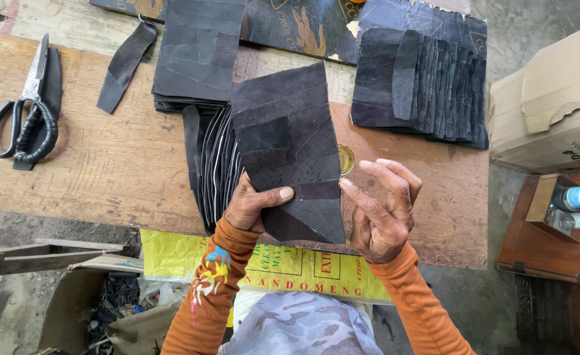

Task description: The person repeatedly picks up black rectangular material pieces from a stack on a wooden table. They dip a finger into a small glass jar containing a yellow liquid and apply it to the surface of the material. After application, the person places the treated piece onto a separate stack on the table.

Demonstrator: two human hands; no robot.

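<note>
Your L hand point(254, 205) pinches the black patchwork sheet point(290, 148) w/ thumb over; R hand point(383, 209) fingers spread, touching sheet edge above tabletop point(106, 158).

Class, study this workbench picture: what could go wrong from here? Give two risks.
The left hand alone pinches the patched dark sheet at its lower edge, while the right hand is open beside it, so it might slip. The scissors lie near the wooden table's left edge and could get knocked off.

L hand point(254, 205) fingers pinched, R hand point(383, 207) fingers open, raised
</note>
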